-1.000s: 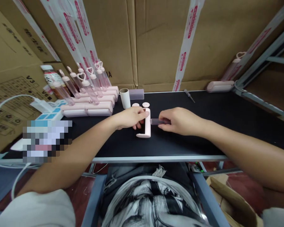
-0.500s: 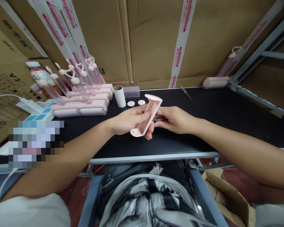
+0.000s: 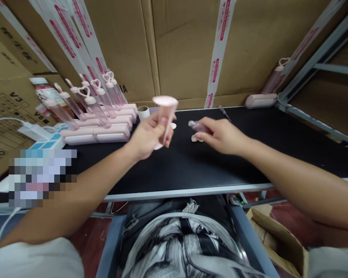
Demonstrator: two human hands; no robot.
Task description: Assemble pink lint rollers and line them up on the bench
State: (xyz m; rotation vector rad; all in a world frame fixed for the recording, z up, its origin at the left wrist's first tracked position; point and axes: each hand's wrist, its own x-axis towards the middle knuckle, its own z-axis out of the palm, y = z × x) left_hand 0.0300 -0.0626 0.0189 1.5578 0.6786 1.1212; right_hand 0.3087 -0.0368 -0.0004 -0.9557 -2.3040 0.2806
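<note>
My left hand (image 3: pixel 147 135) grips a pale pink plastic half-shell (image 3: pixel 166 112) with rounded end plates, held upright and tilted above the black tabletop; motion blurs it slightly. To its right and apart from it, my right hand (image 3: pixel 220 135) is closed around a short translucent purplish rod (image 3: pixel 201 126), whose clear knobbed end sticks out toward the left. The rest of the rod is hidden in the palm. Behind my left hand stand a white cylinder (image 3: pixel 143 112) and a small pink disc (image 3: pixel 173 126), both partly covered.
Several pink holders with clear tubes and heart-shaped loops (image 3: pixel 97 133) stand at the left, beside a power strip (image 3: pixel 50 141) and a bottle (image 3: pixel 43 87). A small screwdriver (image 3: pixel 225 113) lies at the back. Another pink holder (image 3: pixel 261 100) is far right. Cardboard (image 3: pixel 185 58) walls the rear.
My hands have drawn apart. The left lifted the pink half-shell up and leftward; the right pulled back from it, still holding the translucent rod, which now shows more.
</note>
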